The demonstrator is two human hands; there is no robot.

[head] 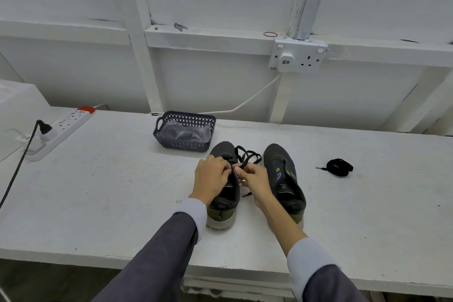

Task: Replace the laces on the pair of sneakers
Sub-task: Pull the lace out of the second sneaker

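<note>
on the white tabletop (103,191), the left hand (212,179) and right hand (255,182) pinch a black lace (246,156) at the left sneaker (226,193); the right sneaker (285,179) appears laceless, a coiled lace (339,167) lying apart.

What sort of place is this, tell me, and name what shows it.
Probably a workshop or utility room: a rough white-painted workbench, a surface-mounted double socket on the bare framed wall, and a power strip on that workbench.

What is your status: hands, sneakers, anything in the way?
Left hand holds left sneaker at eyelets; right hand pinches black lace. Right sneaker unlaced. Coiled lace lies aside, nothing blocking.
</note>
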